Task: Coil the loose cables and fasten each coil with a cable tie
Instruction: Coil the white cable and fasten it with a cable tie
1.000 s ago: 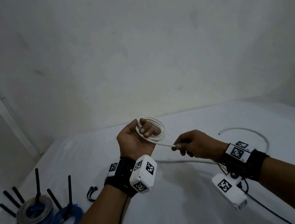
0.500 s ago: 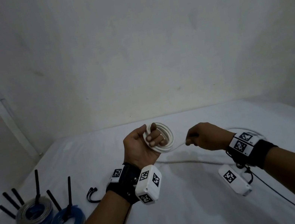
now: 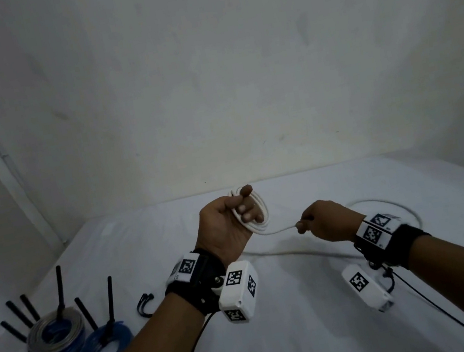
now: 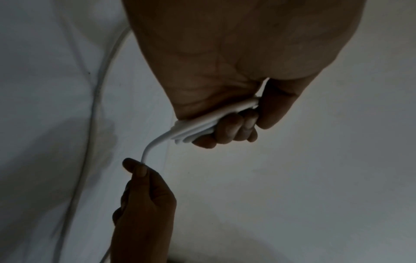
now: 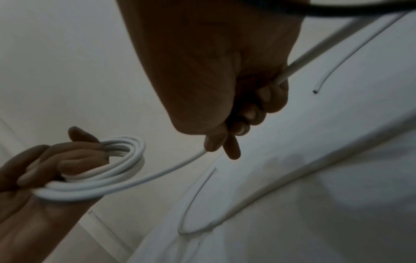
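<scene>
My left hand is raised at centre frame in the head view, fingers curled through a coil of white cable; the grip is closed round several turns, with the thumb pressed over the top of the bundle. The left wrist view confirms the turns packed between palm and fingertips.

My right hand sits just right of centre, level with the lower edge of the coil. Its grip is closed on the free run of the same cable: thumb and forefinger pinch it where it leaves the coil, and the remaining fingers are curled round it, as the right wrist view shows. A short span of cable hangs in a shallow curve between the two hands.

Beyond the right hand, the uncoiled remainder lies on the white worktop in a wide loop toward the right of frame. Its cut end is visible in the upper right of the right wrist view, lying apart from the hand.

At lower left of the head view are two coils already bound: a grey-and-blue coil and, just beside it, a blue coil, each with black tie tails standing upright. Loose black ties lie on the worktop between those coils and my left wrist.
</scene>
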